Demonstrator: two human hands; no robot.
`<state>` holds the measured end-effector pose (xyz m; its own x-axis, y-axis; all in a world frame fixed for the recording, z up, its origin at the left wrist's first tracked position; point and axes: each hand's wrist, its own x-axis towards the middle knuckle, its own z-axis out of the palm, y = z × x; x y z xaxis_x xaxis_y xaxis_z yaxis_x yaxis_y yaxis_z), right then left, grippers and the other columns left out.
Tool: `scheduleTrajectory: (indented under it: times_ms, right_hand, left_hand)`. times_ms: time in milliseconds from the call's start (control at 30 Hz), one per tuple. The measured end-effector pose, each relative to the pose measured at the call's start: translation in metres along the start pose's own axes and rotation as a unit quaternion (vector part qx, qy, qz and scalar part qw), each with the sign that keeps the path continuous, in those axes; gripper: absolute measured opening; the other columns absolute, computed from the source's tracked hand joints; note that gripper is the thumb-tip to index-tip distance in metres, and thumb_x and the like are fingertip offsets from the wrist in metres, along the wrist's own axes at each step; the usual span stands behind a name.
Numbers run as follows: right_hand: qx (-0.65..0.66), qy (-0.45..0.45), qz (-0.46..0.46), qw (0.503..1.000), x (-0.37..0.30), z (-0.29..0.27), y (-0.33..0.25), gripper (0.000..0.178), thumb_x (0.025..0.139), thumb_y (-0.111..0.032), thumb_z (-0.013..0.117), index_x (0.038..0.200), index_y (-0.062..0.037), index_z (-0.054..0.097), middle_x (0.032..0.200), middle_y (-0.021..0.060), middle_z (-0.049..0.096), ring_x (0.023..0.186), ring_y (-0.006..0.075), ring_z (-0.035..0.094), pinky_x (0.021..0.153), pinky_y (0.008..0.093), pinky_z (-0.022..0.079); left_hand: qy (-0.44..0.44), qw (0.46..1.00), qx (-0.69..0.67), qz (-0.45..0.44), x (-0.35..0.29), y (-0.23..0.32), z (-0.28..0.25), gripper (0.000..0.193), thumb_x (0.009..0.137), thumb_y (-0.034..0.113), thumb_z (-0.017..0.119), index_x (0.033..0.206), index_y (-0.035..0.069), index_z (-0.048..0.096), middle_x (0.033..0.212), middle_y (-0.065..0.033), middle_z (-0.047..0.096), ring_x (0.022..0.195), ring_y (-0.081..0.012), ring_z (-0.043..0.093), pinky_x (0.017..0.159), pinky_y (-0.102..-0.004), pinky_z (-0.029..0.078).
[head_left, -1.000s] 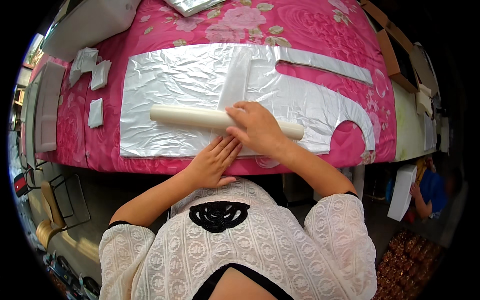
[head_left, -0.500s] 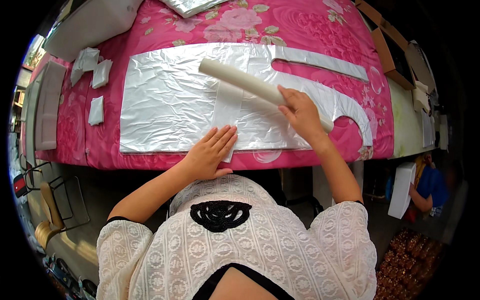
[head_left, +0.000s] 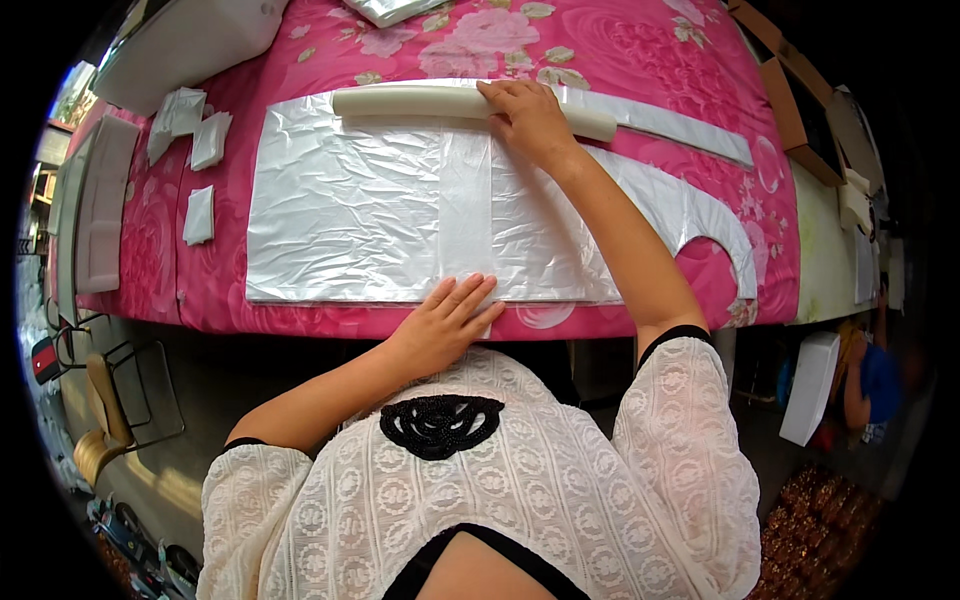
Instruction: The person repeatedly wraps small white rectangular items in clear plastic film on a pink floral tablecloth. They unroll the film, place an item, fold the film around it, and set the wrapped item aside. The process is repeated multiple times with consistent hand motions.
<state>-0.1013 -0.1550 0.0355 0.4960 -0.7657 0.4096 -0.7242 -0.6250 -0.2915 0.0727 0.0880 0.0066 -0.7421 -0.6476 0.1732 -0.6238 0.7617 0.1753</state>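
A silvery-white plastic film apron (head_left: 340, 220) lies flat on the pink flowered tablecloth, its curved cut-outs toward the right. A paler strip (head_left: 465, 210) crosses it from the far edge to the near edge. My left hand (head_left: 450, 318) rests flat at the near end of this strip, fingers stretched out and holding nothing. At the apron's far edge, my right hand (head_left: 532, 120) grips a long white tube (head_left: 410, 103) from above. The tube lies nearly level from left to right, covering the strip's far end. My palm hides part of the tube.
Several folded white film packets (head_left: 199, 215) lie to the left on the tablecloth (head_left: 600, 60). A white box (head_left: 190, 50) stands far left, and a cardboard box (head_left: 800, 120) far right. Another person in blue (head_left: 880, 380) is at the right, near a white container (head_left: 810, 390).
My right hand has carried the tube away from me and leftward, turning it from slanted to nearly level along the far edge. My left hand stays flat at the strip's near end.
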Motion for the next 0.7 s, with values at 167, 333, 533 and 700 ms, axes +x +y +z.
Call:
scheduleTrajectory:
  times_ms: [167, 333, 533, 700]
  right_hand:
    - [0.095, -0.022, -0.1, 0.99, -0.04, -0.018, -0.034, 0.047, 0.073, 0.001, 0.062, 0.119, -0.009, 0.057, 0.121, 0.0115, 0.056, 0.119, 0.0296, 0.046, 0.1, 0.0401, 0.038]
    - [0.198, -0.193, -0.141, 0.951, -0.111, -0.033, -0.075, 0.046, 0.072, 0.003, 0.056, 0.117, -0.0014, 0.055, 0.125, 0.0125, 0.053, 0.117, 0.0299, 0.048, 0.099, 0.0374, 0.041]
    - [0.207, -0.184, -0.121, 0.953, -0.12, -0.038, -0.082, 0.042, 0.074, 0.002, 0.055, 0.116, 0.0025, 0.055, 0.124, 0.0159, 0.053, 0.117, 0.0304, 0.048, 0.099, 0.0371, 0.039]
    - [0.215, -0.147, -0.089, 0.961, -0.122, -0.035, -0.086, 0.038, 0.073, 0.002, 0.057, 0.111, 0.0018, 0.057, 0.118, 0.0148, 0.056, 0.112, 0.0308, 0.051, 0.096, 0.0375, 0.042]
  left_hand:
    - [-0.022, 0.988, -0.144, 0.051, -0.014, -0.025, -0.016, 0.055, 0.076, 0.017, 0.063, 0.126, -0.001, 0.047, 0.141, -0.015, 0.037, 0.132, -0.0284, 0.034, 0.107, -0.0395, 0.032]
    - [0.029, 0.98, -0.175, 0.086, -0.017, -0.04, -0.02, 0.044, 0.073, 0.014, 0.066, 0.113, -0.002, 0.055, 0.13, -0.0135, 0.048, 0.123, -0.0274, 0.046, 0.094, -0.0342, 0.046]
    - [0.078, 0.976, -0.184, 0.092, -0.012, -0.047, -0.03, 0.027, 0.072, 0.003, 0.063, 0.099, 0.002, 0.06, 0.111, -0.0105, 0.06, 0.107, -0.0245, 0.059, 0.082, -0.0323, 0.053]
    - [0.213, 0.924, -0.314, -0.044, -0.007, -0.045, -0.04, 0.029, 0.066, -0.006, 0.062, 0.093, 0.004, 0.059, 0.109, -0.0101, 0.063, 0.099, -0.0263, 0.063, 0.08, -0.0324, 0.053]
